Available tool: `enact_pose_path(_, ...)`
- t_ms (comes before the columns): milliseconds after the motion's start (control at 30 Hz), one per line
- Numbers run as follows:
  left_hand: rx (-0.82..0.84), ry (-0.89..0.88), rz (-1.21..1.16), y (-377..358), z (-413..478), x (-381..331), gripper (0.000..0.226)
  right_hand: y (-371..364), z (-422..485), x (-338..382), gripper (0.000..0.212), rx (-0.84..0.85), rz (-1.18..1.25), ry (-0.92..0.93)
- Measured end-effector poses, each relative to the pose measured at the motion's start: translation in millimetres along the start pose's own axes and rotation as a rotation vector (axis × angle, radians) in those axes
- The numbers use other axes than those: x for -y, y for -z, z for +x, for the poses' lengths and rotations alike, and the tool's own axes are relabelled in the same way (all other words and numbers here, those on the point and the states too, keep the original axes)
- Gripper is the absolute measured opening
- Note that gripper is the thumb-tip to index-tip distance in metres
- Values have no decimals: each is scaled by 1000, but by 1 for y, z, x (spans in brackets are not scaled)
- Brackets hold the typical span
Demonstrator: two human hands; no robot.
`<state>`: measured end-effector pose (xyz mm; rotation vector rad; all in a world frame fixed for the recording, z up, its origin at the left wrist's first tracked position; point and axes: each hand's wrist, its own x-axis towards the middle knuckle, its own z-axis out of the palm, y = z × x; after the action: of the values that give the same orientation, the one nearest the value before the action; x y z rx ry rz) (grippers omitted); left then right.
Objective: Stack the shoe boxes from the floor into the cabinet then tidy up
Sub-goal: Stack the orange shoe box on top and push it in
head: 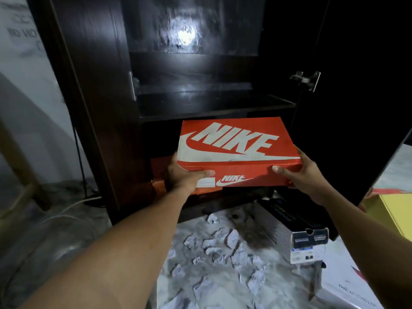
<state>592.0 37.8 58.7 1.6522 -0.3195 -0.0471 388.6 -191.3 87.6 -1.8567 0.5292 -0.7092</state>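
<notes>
Down in front of the dark wooden cabinet [100, 85], I see both hands holding up an orange shoe box [238, 148]. It is made of cardboard, shaped like a flat brick, and its lid looks a bit scuffed. Big white letters on the lid say NIKE with a swoosh under them. The near side has a small NIKE and swoosh too, next to a white sticker I cannot read.

The left hand [185, 175] grips the near left corner, with the thumb lying on the near side. The right hand [301, 175] grips the near right corner the same way. The box is in the air, just under the shiny dark shelf [211, 103], at the mouth of the lower space. Behind the left hand I see part of another orange box [158, 170] low in the cabinet.

On the floor lie crumpled white papers [223, 241]. Near them sits a black and grey box [289, 228] with small labels too blurry to read. A yellow box [392, 210] peeks in at the right edge.
</notes>
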Motion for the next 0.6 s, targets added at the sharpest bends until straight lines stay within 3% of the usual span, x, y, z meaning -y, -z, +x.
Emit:
enact_pose_path(67,-51,13,0,-1,10,-3,92,-13,19,0,68,-34,55,7)
enact_pose_path(167,-145,37,-21,0,19,7,88,-46,42,-17,82,-80,143,-1)
enact_pose_path(300,-273,-3,8,4,32,23,97,-86,58,-42,83,-164,168,20)
enact_pose_path(467,-475,-72,-41,-9,43,27,100,-126,85,-56,71,-368,206,-10)
enact_pose_path(600,-576,-77,-97,-27,59,28,94,-154,109,-57,66,-506,188,71)
